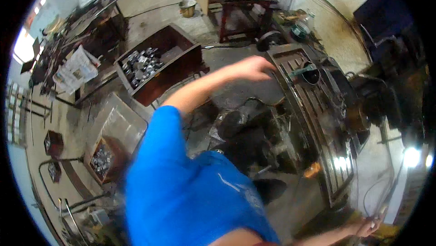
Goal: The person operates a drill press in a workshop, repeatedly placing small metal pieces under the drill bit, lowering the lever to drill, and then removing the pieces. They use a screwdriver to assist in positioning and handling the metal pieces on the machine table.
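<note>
Steel machine table (318,123) is the landmark: left hand (254,68), fingers loosely curled and empty, reaches its far end; right hand (368,228) grips a handle at its near end, seemingly cranking; steady turning comes next.

Slotted machine table (318,123) carries a dark ring-shaped fixture (310,73); concrete floor (150,12) bears an open wooden crate (179,59) of metal parts (141,65) and a metal bucket (187,7).
</note>
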A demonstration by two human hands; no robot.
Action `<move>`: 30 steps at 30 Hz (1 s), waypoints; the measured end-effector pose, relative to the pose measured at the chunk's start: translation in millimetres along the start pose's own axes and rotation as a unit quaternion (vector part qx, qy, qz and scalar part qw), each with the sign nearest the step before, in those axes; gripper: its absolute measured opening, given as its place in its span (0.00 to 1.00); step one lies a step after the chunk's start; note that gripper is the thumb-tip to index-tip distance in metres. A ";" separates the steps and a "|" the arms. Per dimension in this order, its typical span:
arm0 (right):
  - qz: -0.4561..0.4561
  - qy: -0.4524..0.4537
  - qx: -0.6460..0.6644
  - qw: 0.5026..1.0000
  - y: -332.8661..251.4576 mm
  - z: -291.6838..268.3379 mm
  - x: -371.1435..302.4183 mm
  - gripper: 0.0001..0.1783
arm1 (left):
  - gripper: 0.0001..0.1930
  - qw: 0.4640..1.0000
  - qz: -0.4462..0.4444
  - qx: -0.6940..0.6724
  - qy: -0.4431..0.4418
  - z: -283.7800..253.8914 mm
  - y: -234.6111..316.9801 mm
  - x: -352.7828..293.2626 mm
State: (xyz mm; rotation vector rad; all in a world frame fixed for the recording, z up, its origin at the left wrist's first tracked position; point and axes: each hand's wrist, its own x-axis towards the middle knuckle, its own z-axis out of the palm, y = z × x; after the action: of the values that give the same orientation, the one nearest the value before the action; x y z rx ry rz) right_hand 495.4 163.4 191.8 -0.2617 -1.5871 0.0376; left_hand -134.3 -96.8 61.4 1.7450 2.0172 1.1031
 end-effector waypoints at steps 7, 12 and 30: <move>-0.019 0.082 0.063 0.994 -59.8 76.2 4.8 0.06 | 0.21 0.854 -0.459 0.121 0.212 -168.2 -98.6 -222.4; 0.006 0.101 0.071 0.992 -67.2 86.7 -5.8 0.05 | 0.21 0.696 -0.589 0.256 0.320 -214.2 -150.4 -329.0; 0.032 0.027 -0.098 0.994 7.4 -5.5 -22.6 0.12 | 0.09 0.645 -0.593 0.413 0.249 -190.4 -188.9 -306.2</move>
State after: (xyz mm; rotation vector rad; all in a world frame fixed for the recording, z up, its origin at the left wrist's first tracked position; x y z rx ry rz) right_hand 502.1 165.5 168.4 -0.4641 -1.5296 -0.0751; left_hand -317.2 -450.7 -22.4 -0.2243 3.3611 0.1082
